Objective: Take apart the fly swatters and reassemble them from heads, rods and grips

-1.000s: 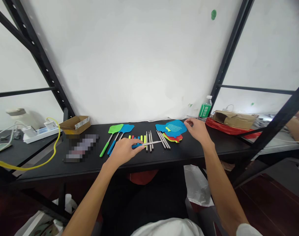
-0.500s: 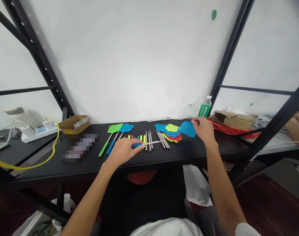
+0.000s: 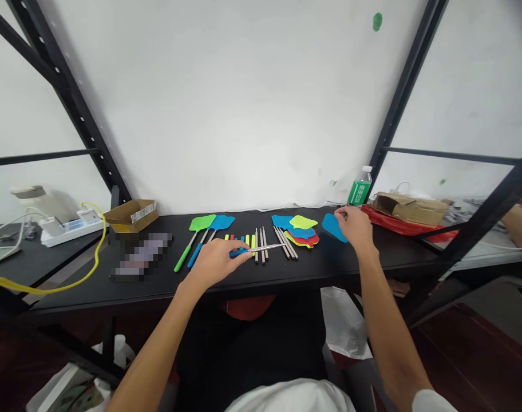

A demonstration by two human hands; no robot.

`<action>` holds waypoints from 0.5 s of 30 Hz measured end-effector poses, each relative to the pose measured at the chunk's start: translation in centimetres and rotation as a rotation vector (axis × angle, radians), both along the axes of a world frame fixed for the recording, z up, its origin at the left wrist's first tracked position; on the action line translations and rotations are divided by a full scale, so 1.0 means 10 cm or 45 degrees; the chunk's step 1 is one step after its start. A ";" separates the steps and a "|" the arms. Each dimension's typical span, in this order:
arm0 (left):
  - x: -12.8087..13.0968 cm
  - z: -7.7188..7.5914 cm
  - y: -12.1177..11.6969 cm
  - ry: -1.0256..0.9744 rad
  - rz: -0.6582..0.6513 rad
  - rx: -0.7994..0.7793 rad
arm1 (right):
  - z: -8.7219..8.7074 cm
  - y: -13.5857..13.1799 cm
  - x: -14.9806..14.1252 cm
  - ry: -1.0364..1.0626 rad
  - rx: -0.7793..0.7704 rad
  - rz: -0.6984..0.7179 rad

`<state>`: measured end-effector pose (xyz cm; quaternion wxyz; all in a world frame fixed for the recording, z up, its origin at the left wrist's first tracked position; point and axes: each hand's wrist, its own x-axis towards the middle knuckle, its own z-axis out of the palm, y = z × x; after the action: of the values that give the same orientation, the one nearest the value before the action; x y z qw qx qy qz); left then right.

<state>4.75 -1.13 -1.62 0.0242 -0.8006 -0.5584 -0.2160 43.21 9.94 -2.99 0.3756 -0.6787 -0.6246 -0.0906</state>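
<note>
My left hand is closed round the blue handle of a metal rod, whose bare tip points right. In my right hand a blue fly swatter head is pinched, partly hidden by the fingers. Between the hands lie several loose metal rods, more metal rods and short coloured handles. A pile of blue, yellow and red swatter heads sits behind the rods. Left of my left hand are a green fly swatter and blue fly swatters, fully assembled.
An open cardboard box and a blurred flat item lie at the left, near a power strip. At the right stand a green-labelled bottle and a torn carton on red plastic. Another person's arm shows far right.
The blue swatter head in my right hand has turned from pointing left and lying broad to a narrower, tilted view closer to the hand. My left hand stays nearly still with the rod.
</note>
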 end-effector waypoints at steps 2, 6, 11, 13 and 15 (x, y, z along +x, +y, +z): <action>0.00 -0.01 0.01 0.002 -0.002 -0.002 | 0.01 0.00 0.04 0.012 0.021 -0.024; 0.00 -0.01 0.02 -0.005 -0.012 -0.008 | 0.00 0.02 0.07 0.008 0.014 0.030; 0.00 -0.01 0.00 -0.015 -0.018 -0.006 | -0.03 0.05 0.07 0.015 0.086 0.023; 0.00 -0.01 0.00 -0.016 -0.010 -0.013 | -0.03 0.07 0.08 0.030 0.097 0.031; 0.01 -0.01 0.00 -0.018 -0.009 -0.015 | -0.04 0.09 0.10 0.040 0.111 0.083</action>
<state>4.80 -1.10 -1.70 0.0149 -0.8012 -0.5569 -0.2186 44.17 10.81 -3.39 0.4173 -0.6423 -0.6359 -0.0945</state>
